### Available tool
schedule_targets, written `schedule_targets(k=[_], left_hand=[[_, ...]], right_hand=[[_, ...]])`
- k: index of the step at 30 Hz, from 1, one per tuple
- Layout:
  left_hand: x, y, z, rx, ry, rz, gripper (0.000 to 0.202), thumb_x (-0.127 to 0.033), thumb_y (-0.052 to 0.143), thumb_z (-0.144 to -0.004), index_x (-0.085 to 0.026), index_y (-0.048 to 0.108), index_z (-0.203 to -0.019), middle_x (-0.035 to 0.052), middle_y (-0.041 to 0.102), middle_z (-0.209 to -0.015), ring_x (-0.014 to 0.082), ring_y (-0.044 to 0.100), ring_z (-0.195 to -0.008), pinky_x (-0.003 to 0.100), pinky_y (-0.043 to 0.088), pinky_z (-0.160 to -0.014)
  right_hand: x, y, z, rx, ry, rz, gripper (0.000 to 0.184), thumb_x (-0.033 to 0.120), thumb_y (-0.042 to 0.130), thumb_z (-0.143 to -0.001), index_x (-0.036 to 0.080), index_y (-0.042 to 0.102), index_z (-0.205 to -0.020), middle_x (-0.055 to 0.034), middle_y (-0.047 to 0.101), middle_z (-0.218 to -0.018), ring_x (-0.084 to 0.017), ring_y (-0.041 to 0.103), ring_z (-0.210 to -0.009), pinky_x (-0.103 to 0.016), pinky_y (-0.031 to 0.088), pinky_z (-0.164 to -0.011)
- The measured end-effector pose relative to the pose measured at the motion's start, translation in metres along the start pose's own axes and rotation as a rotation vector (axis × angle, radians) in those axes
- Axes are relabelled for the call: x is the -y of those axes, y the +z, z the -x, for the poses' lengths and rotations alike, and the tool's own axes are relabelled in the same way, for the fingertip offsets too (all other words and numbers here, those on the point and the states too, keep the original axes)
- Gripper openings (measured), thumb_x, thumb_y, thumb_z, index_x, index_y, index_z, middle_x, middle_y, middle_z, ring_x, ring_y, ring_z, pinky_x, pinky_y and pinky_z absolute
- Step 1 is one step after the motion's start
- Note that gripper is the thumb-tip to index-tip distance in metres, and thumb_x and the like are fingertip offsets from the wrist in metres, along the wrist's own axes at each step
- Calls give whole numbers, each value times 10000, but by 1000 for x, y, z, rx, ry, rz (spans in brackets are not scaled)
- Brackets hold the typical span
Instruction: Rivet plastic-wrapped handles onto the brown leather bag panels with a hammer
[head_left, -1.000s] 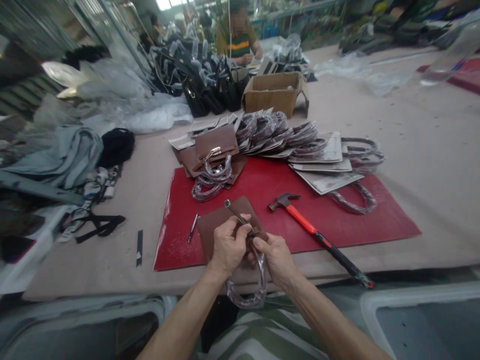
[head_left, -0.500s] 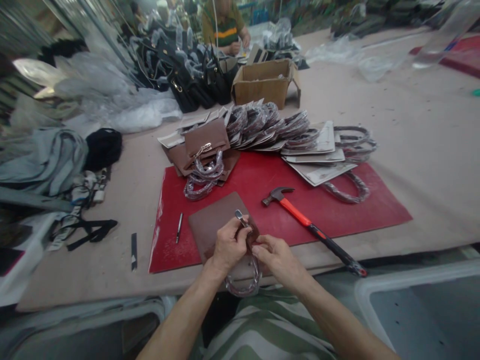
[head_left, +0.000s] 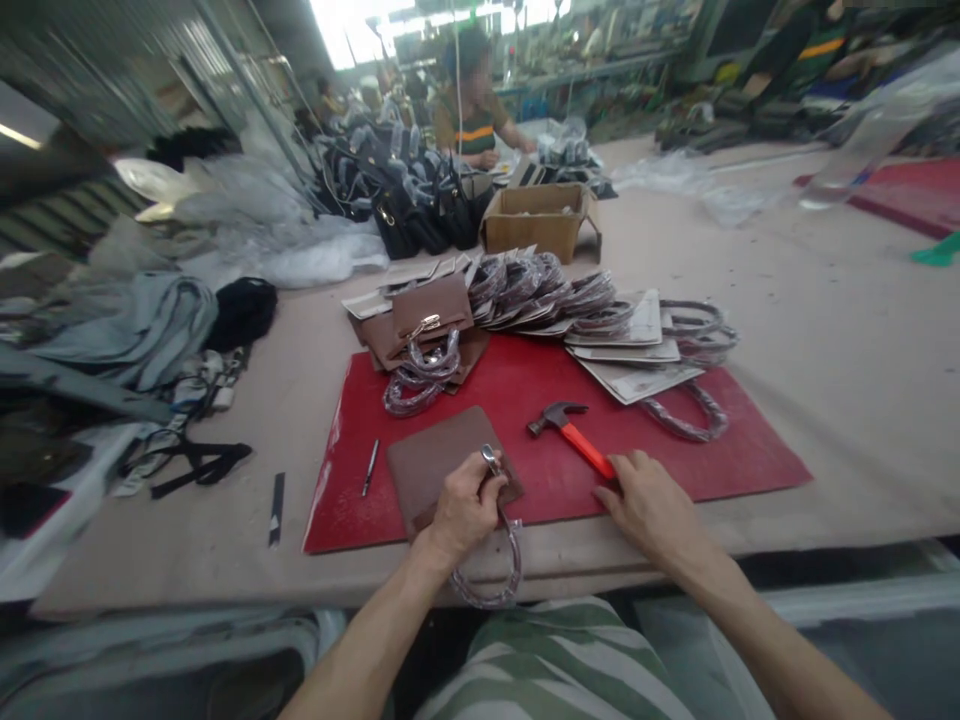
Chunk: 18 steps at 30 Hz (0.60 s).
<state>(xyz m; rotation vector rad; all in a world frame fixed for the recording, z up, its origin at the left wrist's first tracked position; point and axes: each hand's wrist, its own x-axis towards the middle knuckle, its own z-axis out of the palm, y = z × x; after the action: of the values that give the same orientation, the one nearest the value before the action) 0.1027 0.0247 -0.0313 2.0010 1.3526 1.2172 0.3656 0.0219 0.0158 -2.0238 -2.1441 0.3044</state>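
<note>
My left hand (head_left: 469, 505) pinches the near right edge of a brown leather bag panel (head_left: 439, 460), with a shiny metal fitting (head_left: 489, 457) standing up between thumb and fingers. A plastic-wrapped loop handle (head_left: 514, 560) hangs from the panel over the table's front edge. To the right, my right hand (head_left: 649, 500) is closed over the handle of a claw hammer (head_left: 581, 442); its black grip is hidden beneath the hand. The hammer's head rests on the red mat (head_left: 360, 525). A thin metal punch-like rod (head_left: 370, 467) lies left of the panel.
Behind the panel are stacked brown bag pieces (head_left: 431, 305) and pale-backed panels (head_left: 637, 375) with wrapped handles. Farther back stand a cardboard box (head_left: 532, 235) and black bags (head_left: 394, 225). A person (head_left: 476, 120) sits across the table. A dark strip (head_left: 277, 510) lies at left.
My right hand has left the panel and moved right onto the hammer's handle. My left hand still holds the panel and fitting. The view has tilted upward.
</note>
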Motion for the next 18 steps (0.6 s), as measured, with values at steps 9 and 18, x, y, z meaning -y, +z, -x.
schedule_targets(k=[9, 18], left_hand=[[-7, 0, -3, 9, -66, 72, 135, -118, 567, -865, -197, 645, -943, 74, 733, -1012, 201, 693, -972, 326, 544, -912], [-12, -2, -5, 22, -76, 78, 142, -120, 558, -863, -198, 646, -942, 60, 730, -967, 197, 693, -938, 319, 536, -891]], right_hand=[[4, -10, -15, 600, 306, -868, 93, 302, 511, -816, 213, 488, -808, 51, 469, -618, -93, 365, -403, -232, 352, -401], [61, -112, 10, -172, -186, -569, 381, 532, 387, -979, 246, 437, -732, 40, 461, -542, -121, 432, -434, -249, 295, -422]])
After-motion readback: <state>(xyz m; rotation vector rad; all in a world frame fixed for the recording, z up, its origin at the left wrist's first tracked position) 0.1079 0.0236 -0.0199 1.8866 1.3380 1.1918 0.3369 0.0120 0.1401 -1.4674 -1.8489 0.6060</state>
